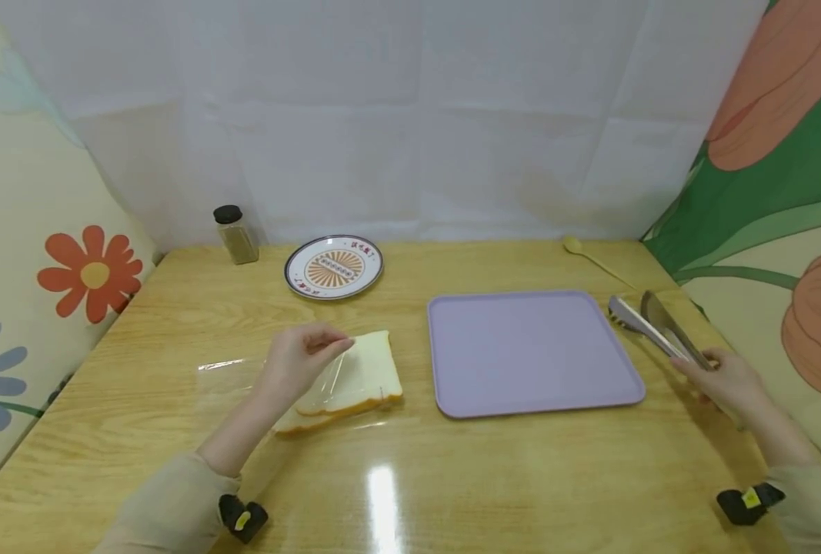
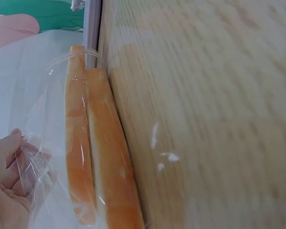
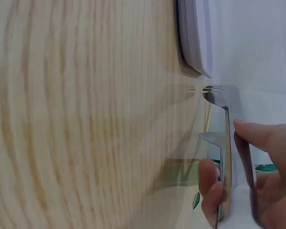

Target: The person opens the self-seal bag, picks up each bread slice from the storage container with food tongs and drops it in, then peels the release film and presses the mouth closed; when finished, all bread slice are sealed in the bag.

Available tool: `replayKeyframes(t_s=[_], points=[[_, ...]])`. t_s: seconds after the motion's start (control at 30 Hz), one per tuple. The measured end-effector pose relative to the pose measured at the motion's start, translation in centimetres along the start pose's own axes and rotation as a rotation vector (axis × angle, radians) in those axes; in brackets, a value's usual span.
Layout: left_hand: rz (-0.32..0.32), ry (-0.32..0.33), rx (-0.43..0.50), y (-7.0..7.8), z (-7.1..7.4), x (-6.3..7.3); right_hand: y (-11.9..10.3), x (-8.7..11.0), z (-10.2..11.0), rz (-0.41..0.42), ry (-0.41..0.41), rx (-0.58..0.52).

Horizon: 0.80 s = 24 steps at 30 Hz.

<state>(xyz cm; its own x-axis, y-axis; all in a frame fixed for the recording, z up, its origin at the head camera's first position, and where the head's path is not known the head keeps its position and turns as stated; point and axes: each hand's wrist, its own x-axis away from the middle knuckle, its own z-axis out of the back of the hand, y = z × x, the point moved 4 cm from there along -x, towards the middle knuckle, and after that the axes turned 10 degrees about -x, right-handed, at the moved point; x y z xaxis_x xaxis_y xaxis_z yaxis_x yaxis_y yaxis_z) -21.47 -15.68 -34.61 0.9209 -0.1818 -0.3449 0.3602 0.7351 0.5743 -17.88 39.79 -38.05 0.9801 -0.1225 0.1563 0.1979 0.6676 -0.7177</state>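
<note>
My left hand (image 1: 298, 363) pinches the clear plastic bag (image 2: 37, 174) between thumb and fingertips, above the bread. Two bread slices (image 1: 367, 371), white with brown crusts, lie partly overlapping inside the bag on the table. In the left wrist view their crusts (image 2: 78, 143) stand out through the film. At the table's right side my right hand (image 1: 727, 382) grips metal tongs (image 1: 649, 327) around their arms. The tongs' ends are spread apart, with nothing between them, and one end has fork-like tines (image 3: 213, 89).
A purple tray (image 1: 535, 412) lies between the hands, just left of the tongs. Behind the bread sits a patterned plate (image 1: 299, 283), with a black-capped spice jar (image 1: 237, 240) to its left. A yellowish spoon (image 1: 593, 259) rests at the back right of the wooden table (image 1: 479, 477).
</note>
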Motion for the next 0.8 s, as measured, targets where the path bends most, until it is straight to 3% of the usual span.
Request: replayKeyframes(t_s=[0.13, 0.3, 0.53, 0.63, 0.7, 0.8], points=[[-0.004, 0.007, -0.001, 0.0, 0.0, 0.1, -0.1, -0.1, 0.0, -0.002, 0.033, 0.018], [-0.015, 0.017, -0.009, 0.0, 0.1, 0.0, -0.5, -0.5, 0.2, 0.003, 0.061, 0.152], [-0.016, 0.012, -0.024, 0.1, 0.1, -0.2, -1.3, -0.8, 0.3, 0.016, 0.017, 0.313], [-0.012, 0.004, -0.013, 0.0, 0.1, -0.2, -2.6, -0.5, -0.2, 0.037, 0.035, 0.380], [-0.014, -0.008, -0.007, 0.0, -0.1, -0.1, -4.1, 0.1, -0.9, 0.063, 0.060, 0.360], [-0.015, -0.032, 0.010, -0.2, -0.5, 0.1, -6.8, 1.1, -2.4, 0.179, 0.122, 0.310]])
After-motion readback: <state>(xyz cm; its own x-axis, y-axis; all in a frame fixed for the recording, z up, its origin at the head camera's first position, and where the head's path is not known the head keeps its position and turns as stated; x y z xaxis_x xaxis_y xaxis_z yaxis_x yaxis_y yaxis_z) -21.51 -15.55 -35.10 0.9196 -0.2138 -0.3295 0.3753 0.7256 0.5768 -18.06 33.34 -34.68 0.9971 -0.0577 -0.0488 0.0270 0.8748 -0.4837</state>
